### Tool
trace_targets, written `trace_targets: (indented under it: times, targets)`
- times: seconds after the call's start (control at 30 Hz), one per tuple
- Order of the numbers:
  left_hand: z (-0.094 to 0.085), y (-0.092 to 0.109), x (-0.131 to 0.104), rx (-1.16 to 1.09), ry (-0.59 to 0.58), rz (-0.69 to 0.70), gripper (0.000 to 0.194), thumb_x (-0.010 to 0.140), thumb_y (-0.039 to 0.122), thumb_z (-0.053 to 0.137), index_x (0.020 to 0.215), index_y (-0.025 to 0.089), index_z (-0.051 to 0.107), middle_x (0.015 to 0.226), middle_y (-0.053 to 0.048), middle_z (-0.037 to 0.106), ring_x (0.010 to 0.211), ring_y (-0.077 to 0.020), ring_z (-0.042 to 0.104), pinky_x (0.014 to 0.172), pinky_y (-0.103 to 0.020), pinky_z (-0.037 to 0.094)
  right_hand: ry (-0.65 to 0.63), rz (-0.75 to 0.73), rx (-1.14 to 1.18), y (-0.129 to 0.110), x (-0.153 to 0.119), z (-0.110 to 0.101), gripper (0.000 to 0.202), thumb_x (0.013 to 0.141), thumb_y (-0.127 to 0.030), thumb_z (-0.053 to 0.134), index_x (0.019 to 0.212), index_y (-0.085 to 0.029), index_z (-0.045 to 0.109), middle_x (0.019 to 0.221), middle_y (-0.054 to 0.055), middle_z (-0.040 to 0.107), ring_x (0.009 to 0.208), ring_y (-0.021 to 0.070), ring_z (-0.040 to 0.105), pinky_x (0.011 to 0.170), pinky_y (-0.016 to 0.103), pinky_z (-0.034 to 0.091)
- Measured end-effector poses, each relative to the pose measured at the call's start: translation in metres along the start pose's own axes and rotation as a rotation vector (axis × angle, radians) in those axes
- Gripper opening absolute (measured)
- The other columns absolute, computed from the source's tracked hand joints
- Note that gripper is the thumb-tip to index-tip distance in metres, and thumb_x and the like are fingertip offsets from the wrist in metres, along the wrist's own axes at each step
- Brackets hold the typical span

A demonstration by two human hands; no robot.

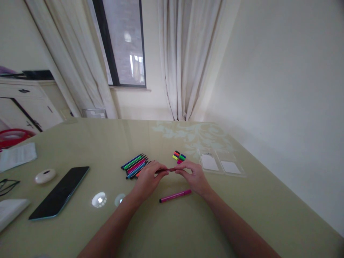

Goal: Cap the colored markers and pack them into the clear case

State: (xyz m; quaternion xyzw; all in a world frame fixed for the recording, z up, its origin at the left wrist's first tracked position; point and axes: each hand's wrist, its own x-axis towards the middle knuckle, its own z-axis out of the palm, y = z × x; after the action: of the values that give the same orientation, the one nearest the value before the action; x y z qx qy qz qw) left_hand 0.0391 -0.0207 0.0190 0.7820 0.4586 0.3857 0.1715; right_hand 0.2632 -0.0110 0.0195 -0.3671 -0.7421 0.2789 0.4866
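Observation:
Between my two hands, level above the table, is a dark reddish-brown marker pen. My left hand pinches its left end, and my right hand pinches its right end; whether a cap there is on or off is hidden by the fingers. Below them a magenta marker lies on the table, its dark end to the left. A row of capless markers in several colours lies left of my left hand, which partly covers it. Small coloured pen caps are grouped just beyond my right hand.
An opened clear plastic case with white inserts lies to the right. On the left are a black tablet, a white oval device, a white box, dark glasses or cord and papers. A wall borders the table's right edge.

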Motion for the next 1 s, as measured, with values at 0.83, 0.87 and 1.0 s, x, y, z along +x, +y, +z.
trace_targets:
  times: [0.83,0.87,1.0]
  targets:
    - [-0.002,0.0,0.0,0.196,-0.238,-0.111,0.016,0.098,0.024,0.058,0.087,0.022,0.069,0.089,-0.003,0.073,0.087,-0.0207,0.067,0.076,-0.03,0.046,-0.17,0.069,-0.593,0.033,0.002,0.013,0.035,0.104,-0.047,0.052,0.128,-0.028,0.067,0.137,0.008,0.066,0.131,0.0282,0.054,0.109,0.05,0.035]
    - [-0.005,-0.004,0.001,0.269,-0.198,-0.129,0.018,0.1,0.023,0.055,0.088,0.021,0.069,0.094,-0.005,0.074,0.092,-0.0226,0.068,0.079,-0.032,0.046,-0.175,0.065,-0.592,0.032,0.002,0.012,0.034,0.103,-0.047,0.054,0.127,-0.027,0.068,0.137,0.008,0.067,0.131,0.0285,0.054,0.109,0.05,0.035]
    - [-0.012,-0.013,0.001,0.522,-0.091,-0.205,0.016,0.099,0.02,0.054,0.091,0.02,0.067,0.102,-0.011,0.072,0.1,-0.0276,0.066,0.086,-0.038,0.047,-0.2,0.033,-0.544,0.03,0.003,0.011,0.031,0.101,-0.045,0.059,0.123,-0.026,0.069,0.131,0.009,0.07,0.127,0.0276,0.057,0.107,0.048,0.036]
